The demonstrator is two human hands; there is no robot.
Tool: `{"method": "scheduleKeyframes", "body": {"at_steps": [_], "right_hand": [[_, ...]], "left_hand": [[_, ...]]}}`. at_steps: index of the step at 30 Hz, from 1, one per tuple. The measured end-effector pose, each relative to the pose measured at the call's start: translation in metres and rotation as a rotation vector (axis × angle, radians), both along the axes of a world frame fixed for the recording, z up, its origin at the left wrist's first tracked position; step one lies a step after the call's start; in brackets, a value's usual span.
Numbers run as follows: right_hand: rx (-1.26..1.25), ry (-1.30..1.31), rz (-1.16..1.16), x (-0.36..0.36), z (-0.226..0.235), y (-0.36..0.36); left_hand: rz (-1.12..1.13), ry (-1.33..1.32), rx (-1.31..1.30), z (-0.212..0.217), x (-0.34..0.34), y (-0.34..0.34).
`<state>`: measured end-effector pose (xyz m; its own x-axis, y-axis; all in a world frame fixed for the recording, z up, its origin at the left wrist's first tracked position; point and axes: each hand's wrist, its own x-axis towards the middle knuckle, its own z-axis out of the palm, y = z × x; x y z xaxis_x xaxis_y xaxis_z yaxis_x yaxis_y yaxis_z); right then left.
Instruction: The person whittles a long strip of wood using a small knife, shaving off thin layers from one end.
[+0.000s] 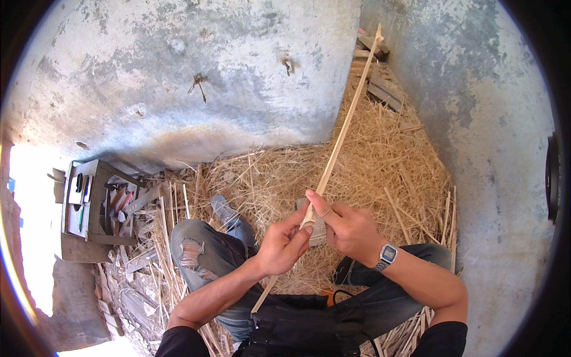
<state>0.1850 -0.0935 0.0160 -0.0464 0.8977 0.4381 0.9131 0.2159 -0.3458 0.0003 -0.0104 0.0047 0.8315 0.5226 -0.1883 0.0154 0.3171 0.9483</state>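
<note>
A long, thin, pale strip of bamboo or wood (347, 122) runs slantwise from my lap up to the far right corner. My left hand (284, 243) is closed around its lower part, thumb on top. Just above it, my right hand (351, 229), with a watch (388, 254) on the wrist, grips the same strip, thumb laid along it. The two hands nearly touch, and a rough, notched spot in the strip shows between them. Under the hands is a greyish block (318, 233), mostly hidden; I cannot make out what it is.
Straw-like shavings (386, 154) cover the floor around my bent legs. A small wooden table (89, 223) with pens and small items stands at the left, beside scraps. Worn walls (238, 77) rise ahead and at the right. Wood pieces (383, 89) lie in the far corner.
</note>
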Motion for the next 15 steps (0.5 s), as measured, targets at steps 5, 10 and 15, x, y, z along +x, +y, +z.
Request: {"method": "scheduleKeyframes", "body": {"at_steps": [5,10,15], "right_hand": [[-0.024,0.003,0.021,0.000,-0.006,0.002],[-0.074,0.000,0.040,-0.002,-0.002,0.004],[-0.115,0.006,0.037,0.000,-0.002,0.000]], "left_hand": [[-0.023,-0.017,-0.105,0.006,-0.005,0.000],[-0.016,-0.018,-0.118,0.003,-0.007,-0.001],[-0.058,0.012,-0.078,0.000,-0.009,0.001]]}}
